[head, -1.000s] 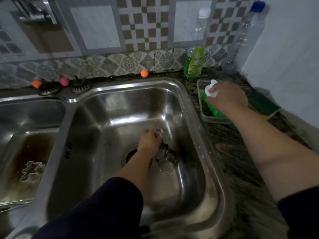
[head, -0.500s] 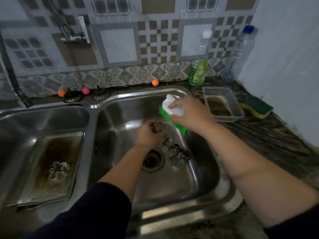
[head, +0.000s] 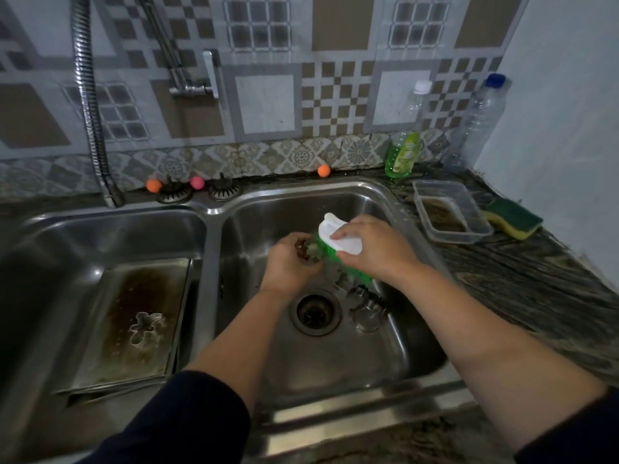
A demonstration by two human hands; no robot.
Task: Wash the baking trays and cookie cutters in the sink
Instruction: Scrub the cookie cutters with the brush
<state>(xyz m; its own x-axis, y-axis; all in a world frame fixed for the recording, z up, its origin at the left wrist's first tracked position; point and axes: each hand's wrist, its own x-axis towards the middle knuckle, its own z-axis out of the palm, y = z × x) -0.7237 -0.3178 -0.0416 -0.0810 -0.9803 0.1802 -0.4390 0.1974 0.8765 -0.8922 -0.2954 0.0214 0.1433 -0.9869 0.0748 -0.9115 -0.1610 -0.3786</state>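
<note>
Over the right basin (head: 335, 370) we find the left hand (head: 289, 262) pinching a cookie cutter (head: 306, 252), the right hand (head: 378, 251) clasping the brush (head: 338, 237) directly beside it, bristles angled leftward against the cutter

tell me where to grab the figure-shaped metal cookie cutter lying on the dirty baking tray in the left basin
Pinch the figure-shaped metal cookie cutter from straight above across its narrow waist. It lies flat and open-side up on the dirty baking tray, so only its thin upright wall gives the fingers anything to close on.
</note>
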